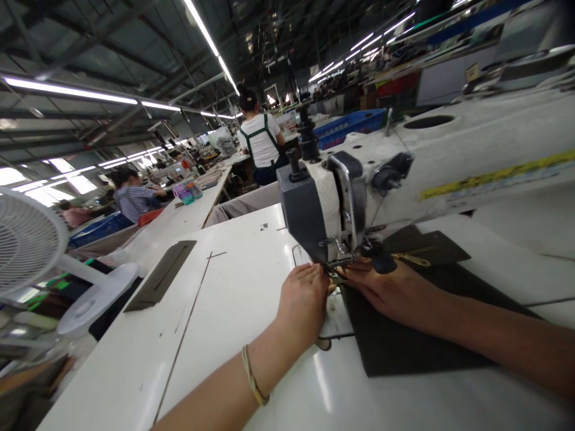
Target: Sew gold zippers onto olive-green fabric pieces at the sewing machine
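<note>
A dark olive fabric panel [404, 341] lies on the white sewing table, its upper left corner at the needle of a sewing machine [309, 209]. My right hand [395, 293] rests on this panel with its fingers stretched toward the presser foot [335, 266]; the machine head hides part of them. Left of the foot, my left hand [305, 299] is closed, its fingers pressed together and curled down close to the needle. Whatever they pinch is hidden. A gold zipper pull [412, 260] lies on dark fabric behind my right hand.
Another olive piece with a slit [160, 276] lies on the table's left side. Beyond the left edge stands a white fan [33, 242]. A co-worker in a white shirt [262, 140] stands ahead, near a blue crate [348, 127]. Another person in stripes [135, 200] sits farther left.
</note>
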A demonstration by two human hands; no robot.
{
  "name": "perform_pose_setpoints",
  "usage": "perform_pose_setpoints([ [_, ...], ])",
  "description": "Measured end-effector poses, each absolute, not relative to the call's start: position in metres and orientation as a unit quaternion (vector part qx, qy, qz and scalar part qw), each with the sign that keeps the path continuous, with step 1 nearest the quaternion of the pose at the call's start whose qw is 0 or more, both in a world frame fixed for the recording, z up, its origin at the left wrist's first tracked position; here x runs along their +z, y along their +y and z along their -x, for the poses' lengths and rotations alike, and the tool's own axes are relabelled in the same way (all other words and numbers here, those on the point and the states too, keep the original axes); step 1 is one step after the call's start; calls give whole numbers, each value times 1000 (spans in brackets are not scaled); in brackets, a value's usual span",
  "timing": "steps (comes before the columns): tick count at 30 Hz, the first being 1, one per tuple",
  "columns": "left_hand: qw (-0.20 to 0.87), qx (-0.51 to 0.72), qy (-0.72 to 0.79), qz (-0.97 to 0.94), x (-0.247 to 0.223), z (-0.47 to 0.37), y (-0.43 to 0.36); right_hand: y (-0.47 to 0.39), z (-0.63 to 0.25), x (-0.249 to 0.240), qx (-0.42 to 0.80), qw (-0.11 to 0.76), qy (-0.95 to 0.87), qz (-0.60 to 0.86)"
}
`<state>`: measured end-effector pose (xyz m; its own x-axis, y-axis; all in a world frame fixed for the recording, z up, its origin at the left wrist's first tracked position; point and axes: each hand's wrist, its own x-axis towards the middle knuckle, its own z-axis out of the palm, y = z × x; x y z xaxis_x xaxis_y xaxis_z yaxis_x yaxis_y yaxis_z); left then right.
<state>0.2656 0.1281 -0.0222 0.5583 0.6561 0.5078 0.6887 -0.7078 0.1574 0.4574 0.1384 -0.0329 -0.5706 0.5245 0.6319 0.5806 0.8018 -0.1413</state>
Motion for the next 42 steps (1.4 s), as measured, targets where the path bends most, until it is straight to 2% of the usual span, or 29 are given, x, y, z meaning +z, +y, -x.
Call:
perform_pose_setpoints([
  [29,23,-286,-364,886,-21,-263,122,131,-452,-33,-54,358,-869,337],
  [34,8,-295,-394,870,-21,-259,120,131,-455,-48,-170,329,-838,401],
  [39,54,-205,-489,846,-20,-260,85,101,-470,-67,-231,297,-824,424],
  [42,-3,-196,-469,861,-20,-268,58,65,-473,-66,-241,285,-820,433],
])
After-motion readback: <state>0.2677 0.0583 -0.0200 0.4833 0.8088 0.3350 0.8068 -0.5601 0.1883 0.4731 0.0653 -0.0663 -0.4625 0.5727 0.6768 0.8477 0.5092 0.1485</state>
